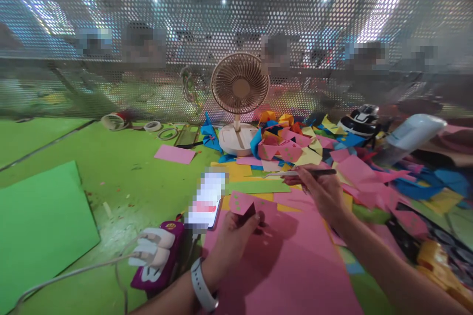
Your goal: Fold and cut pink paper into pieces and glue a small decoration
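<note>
My left hand (236, 234), with a white watch on the wrist, is closed around a small folded pink paper piece (242, 203) dotted with green, held just above a large pink sheet (291, 261). My right hand (321, 189) grips a thin dark pen-like tool (314, 173) that points left over the yellow and green sheets. A phone (206, 202) lies face up just left of the left hand.
A small beige desk fan (239, 101) stands at the back in front of a perforated metal screen (236, 34). A heap of folded coloured paper pieces (295, 145) fills the right side. A purple power strip (158, 256) with white plugs and a green board (40, 216) lie left. Tape rolls (116, 120) sit at the back left.
</note>
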`<state>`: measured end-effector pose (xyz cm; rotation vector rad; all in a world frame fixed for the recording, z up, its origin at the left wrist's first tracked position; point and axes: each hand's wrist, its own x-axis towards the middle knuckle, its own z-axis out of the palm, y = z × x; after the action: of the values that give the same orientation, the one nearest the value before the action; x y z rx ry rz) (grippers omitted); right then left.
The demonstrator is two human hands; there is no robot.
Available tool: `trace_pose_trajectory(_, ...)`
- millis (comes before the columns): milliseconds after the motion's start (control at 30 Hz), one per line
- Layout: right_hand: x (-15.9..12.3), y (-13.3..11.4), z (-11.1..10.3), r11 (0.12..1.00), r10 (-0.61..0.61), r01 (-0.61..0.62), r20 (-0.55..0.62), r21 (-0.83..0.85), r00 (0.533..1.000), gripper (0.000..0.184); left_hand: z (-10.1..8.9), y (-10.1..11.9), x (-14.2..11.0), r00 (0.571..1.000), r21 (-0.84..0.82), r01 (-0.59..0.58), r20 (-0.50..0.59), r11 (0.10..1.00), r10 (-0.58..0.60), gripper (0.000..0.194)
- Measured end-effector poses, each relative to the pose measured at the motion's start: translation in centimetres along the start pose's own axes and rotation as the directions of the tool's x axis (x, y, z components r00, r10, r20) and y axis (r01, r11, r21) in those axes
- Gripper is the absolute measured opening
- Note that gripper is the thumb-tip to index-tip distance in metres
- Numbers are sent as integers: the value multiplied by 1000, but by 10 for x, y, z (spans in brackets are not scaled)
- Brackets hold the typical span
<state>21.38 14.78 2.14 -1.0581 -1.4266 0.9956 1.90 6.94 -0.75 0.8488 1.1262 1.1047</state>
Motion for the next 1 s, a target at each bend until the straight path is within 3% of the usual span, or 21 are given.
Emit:
trace_pose_trajectory(167,-18,-15,-6,990,67,-71,36,118,997,25,-4,0,4,999,38,-32,-19,999,33,31)
trace_pose_trajectory(400,-53,-2,-7,964,136,-160,120,213,983,16,-4,-3,3,999,42,-48,11,998,48,30)
trace_pose_trajectory(1000,-55,9,-12,950,167,-187,96,251,981,14,1,-1,-1,1000,36,-22,19,999,21,29)
